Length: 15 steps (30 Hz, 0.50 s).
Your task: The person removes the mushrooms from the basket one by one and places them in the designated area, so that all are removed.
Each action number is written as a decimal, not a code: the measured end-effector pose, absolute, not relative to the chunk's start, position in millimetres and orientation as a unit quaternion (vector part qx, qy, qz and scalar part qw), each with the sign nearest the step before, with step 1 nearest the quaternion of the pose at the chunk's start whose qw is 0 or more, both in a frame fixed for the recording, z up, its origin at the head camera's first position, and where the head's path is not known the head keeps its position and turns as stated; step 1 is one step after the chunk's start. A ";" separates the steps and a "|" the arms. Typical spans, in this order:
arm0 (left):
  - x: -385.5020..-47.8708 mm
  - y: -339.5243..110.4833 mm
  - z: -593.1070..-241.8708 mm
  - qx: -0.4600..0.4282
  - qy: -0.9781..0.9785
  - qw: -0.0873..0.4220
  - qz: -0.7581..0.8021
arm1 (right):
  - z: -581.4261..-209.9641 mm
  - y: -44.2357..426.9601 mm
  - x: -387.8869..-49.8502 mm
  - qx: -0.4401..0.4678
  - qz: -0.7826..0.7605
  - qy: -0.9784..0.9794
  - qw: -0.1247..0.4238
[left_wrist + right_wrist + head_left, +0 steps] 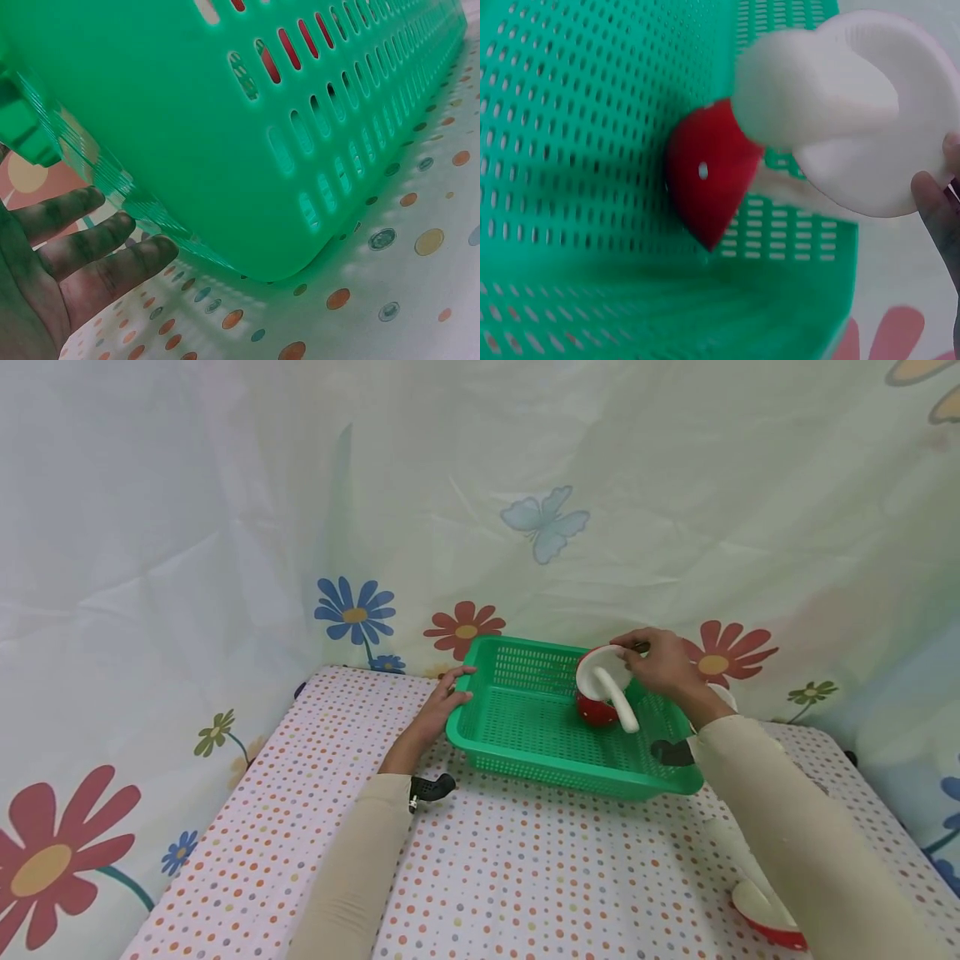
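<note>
My right hand (660, 664) pinches the rim of a handled bowl (596, 672), white inside and red outside, with a thick white handle pointing toward me. The right wrist view shows its white inside (877, 165) close up. Below it, a red bowl with white dots (597, 712) sits inside the green basket (570, 768), toward the right part. My left hand (435, 710) touches the basket's left rim; its lower fingers (112, 274) extend fairly straight beside the outer wall in the left wrist view.
Another red-and-white handled bowl (761, 910) lies at the lower right, partly behind my right sleeve. Something white (723, 696) shows behind the right wrist. A dotted cloth (525, 868) covers the table, and a flowered curtain (420, 485) hangs behind.
</note>
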<state>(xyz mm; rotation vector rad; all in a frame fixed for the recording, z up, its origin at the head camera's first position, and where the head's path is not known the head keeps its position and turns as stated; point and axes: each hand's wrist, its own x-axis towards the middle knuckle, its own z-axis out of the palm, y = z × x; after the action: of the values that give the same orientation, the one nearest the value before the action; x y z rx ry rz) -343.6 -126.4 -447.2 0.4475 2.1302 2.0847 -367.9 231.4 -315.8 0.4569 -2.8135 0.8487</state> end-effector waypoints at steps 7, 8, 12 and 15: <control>-343.7 -127.8 -448.1 0.145 0.716 0.051 0.681 | -312.3 251.2 -365.4 0.132 0.285 -0.940 0.131; -343.8 -128.0 -448.2 0.147 0.714 0.051 0.683 | -311.9 254.1 -365.0 0.125 0.289 -0.940 0.131; -343.7 -127.8 -448.4 0.155 0.710 0.054 0.685 | -311.0 267.4 -363.1 0.107 0.301 -0.937 0.139; -343.1 -126.7 -447.8 0.159 0.710 0.049 0.684 | -309.4 277.5 -359.6 0.096 0.301 -0.936 0.153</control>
<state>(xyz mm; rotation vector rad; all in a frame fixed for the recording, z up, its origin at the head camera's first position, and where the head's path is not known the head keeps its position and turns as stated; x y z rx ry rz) -343.1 -126.7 -447.8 0.4844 2.1642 2.0835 -359.6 277.5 -309.4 0.2753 -2.6855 0.8646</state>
